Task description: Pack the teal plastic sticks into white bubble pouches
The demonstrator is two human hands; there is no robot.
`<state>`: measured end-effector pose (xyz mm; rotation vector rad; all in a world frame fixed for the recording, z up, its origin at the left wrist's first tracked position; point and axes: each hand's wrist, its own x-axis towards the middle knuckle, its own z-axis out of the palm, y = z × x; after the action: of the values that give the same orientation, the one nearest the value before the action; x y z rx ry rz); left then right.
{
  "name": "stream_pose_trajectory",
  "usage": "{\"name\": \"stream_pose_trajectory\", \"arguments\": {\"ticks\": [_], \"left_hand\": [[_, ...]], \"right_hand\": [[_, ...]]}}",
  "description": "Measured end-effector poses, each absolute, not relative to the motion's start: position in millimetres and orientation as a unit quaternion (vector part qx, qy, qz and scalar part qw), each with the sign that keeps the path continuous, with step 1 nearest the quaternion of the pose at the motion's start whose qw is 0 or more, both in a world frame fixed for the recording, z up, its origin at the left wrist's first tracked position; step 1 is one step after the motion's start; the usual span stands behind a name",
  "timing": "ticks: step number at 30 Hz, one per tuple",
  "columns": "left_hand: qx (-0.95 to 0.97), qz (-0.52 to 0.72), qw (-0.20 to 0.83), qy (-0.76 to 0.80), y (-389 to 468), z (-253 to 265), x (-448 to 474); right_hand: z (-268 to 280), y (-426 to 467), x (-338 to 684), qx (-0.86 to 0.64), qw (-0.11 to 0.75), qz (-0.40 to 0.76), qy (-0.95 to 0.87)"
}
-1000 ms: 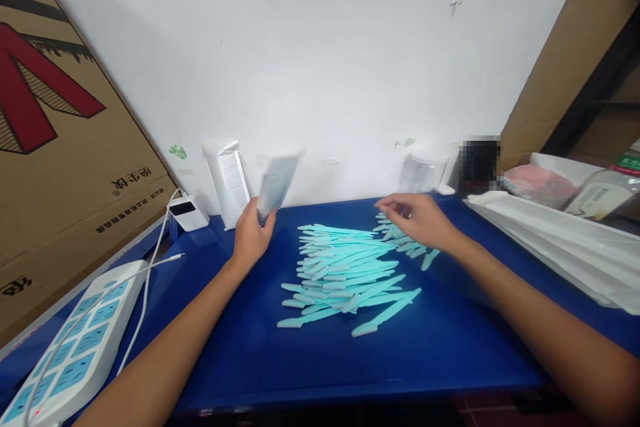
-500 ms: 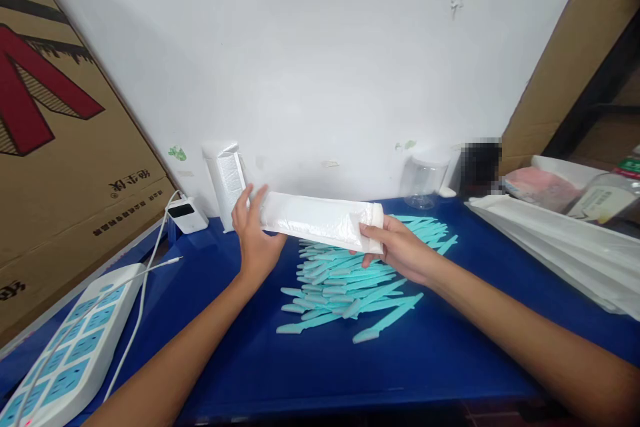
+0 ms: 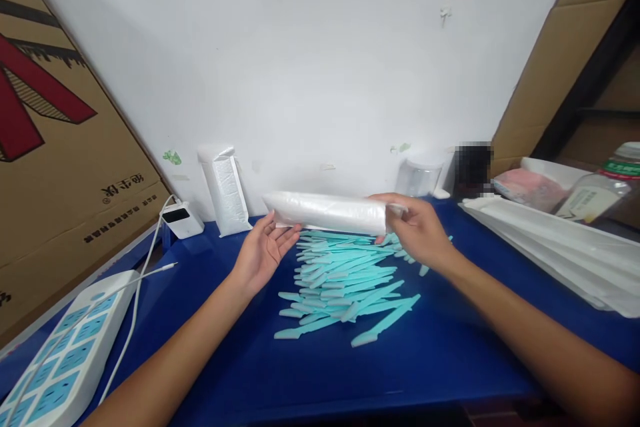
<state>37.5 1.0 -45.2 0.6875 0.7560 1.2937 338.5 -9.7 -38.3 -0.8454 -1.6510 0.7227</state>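
A long white bubble mailer [image 3: 330, 210] is held sideways above the pile, tilted so that its far side is hidden. My right hand [image 3: 417, 223] is closed around its right end, the thumb partly hidden at the end fold. Palm up, my left hand [image 3: 263, 247] is at the lower left corner, its fingers stretched out along the bottom edge and touching or nearly touching it. Beneath the mailer lies a heap of turquoise eyebrow razors [image 3: 340, 280] with pale caps. A second bubble mailer [image 3: 227, 190] stands upright against the wall, left of my left hand.
A white power strip [image 3: 65, 353] and a cable run along the left, near a small white device [image 3: 183, 219]. Clear plastic jar [image 3: 420, 177] stands at the back right. More white mailers [image 3: 555, 247] and a bottle [image 3: 595, 190] lie right. Cardboard [image 3: 75, 147] flanks the blue table [image 3: 300, 380].
The mailer has been tipped, so its broad face shows less. My left hand has turned palm up below its left end, and my right hand has shifted its grip on the right end.
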Motion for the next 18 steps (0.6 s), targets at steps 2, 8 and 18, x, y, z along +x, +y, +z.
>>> {"name": "stream_pose_trajectory", "arguments": {"ticks": [2, 8, 18], "left_hand": [[0.319, 0.557, 0.698, 0.318, -5.7, -46.3, 44.3], [0.369, 0.537, 0.682, 0.331, -9.0, -57.7, 53.6], [0.519, 0.649, 0.389, 0.397, -4.4, -50.2, 39.8]], "right_hand": [[-31.2, -16.2, 337.3, -0.335, 0.547, 0.238, -0.73], [-29.4, -21.5, 325.3, -0.359, 0.575, 0.31, -0.667], [-64.7, -17.1, 295.9, -0.321, 0.486, 0.708, -0.399]]}}
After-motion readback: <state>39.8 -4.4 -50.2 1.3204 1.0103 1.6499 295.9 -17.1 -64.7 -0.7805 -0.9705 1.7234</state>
